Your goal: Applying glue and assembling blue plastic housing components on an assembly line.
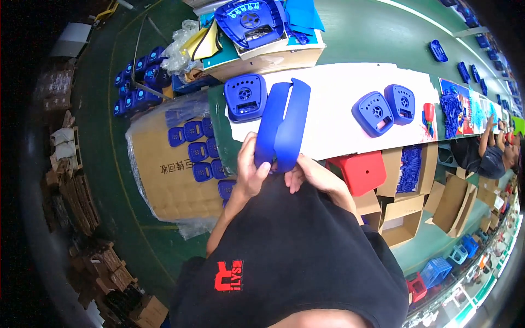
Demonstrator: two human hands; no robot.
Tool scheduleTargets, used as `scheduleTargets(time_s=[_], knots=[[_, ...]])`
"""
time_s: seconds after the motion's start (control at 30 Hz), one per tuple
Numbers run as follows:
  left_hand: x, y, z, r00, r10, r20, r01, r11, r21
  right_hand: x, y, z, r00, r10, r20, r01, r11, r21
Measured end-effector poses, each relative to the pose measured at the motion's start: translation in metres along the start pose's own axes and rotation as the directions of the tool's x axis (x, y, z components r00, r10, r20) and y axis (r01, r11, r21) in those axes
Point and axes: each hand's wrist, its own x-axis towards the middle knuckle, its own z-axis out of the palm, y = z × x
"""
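Note:
In front of my chest, a curved blue plastic housing (297,124) is tilted so that its smooth outer side shows, with a long gap between two blue walls. My left hand (251,170) grips its lower left edge, the thumb lying on the outside. My right hand (307,174) holds the lower right end, its fingers partly hidden beneath. A similar blue housing (244,98), with a round vent and small holes, lies just beyond on the white-covered bench (333,90). Two more, a nearer housing (372,113) and a farther housing (400,102), lie to the right.
A red-handled tool (429,113) lies at the bench's right. Below stand a red stool (358,174) and a carton of blue parts (410,169). Blue pieces rest on a cardboard-topped stack (156,180) at left. Another blue shell (250,22) sits on a far box. A co-worker (489,153) sits at right.

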Motion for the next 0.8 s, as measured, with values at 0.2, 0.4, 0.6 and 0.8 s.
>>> scheduleTargets(time_s=[0.2,0.4,0.6,0.8], knots=[[0.001,0.004,0.004,1.0,-0.013,-0.028,0.015,0.999,0.049,0.004,0.002,0.0,0.994,-0.002,0.111,0.0,1.0,0.015],[0.002,0.02,-0.002,0.972,-0.233,0.026,0.233,0.972,-0.007,-0.015,-0.033,0.014,0.963,-0.239,-0.123,0.15,0.858,-0.491],[0.001,0.035,-0.016,0.941,-0.336,0.031,0.326,0.885,-0.332,-0.015,-0.022,-0.008,0.402,-0.57,-0.716,0.506,0.79,-0.346],[-0.022,0.05,-0.044,0.923,-0.316,0.218,0.383,0.792,-0.475,-0.013,-0.017,-0.033,0.779,-0.616,-0.116,0.623,0.781,0.035]])
